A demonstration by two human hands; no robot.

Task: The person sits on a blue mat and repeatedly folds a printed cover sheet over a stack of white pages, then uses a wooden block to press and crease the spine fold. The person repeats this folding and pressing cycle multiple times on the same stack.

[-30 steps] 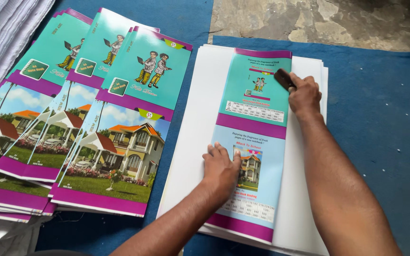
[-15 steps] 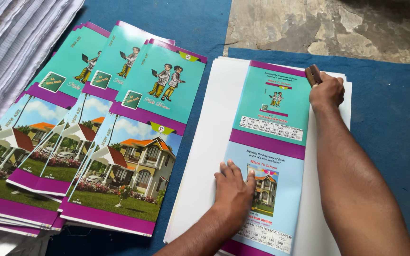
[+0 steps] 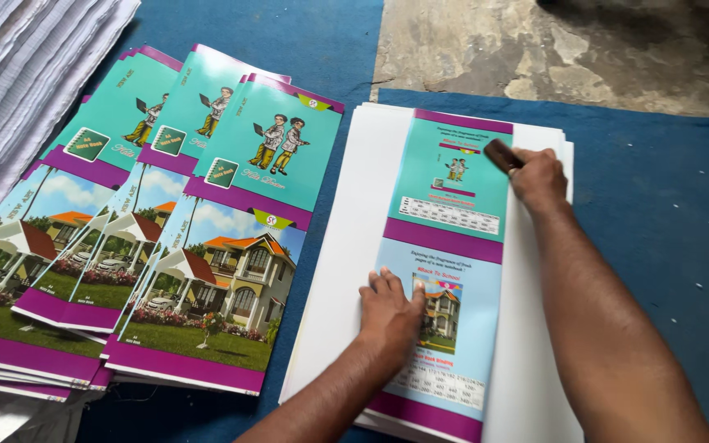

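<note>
A person works on a blue mat [image 3: 666,189]. The left hand [image 3: 389,312] lies flat, fingers spread and released, pinning a folded printed cover [image 3: 446,262] on a stack of white sheets [image 3: 354,221]. The right hand [image 3: 539,176], at one o'clock from the left, is clenched around a small dark block [image 3: 500,154] pressed on the cover's upper right edge. The fold looks only partly pressed. At nine o'clock, finished covers [image 3: 207,246] lie fanned. No containers are visible.

Print or binding workshop: stacked notebook covers [image 3: 207,238], ruled paper piles [image 3: 18,90], blue mat [image 3: 666,205] on concrete floor [image 3: 551,57].
</note>
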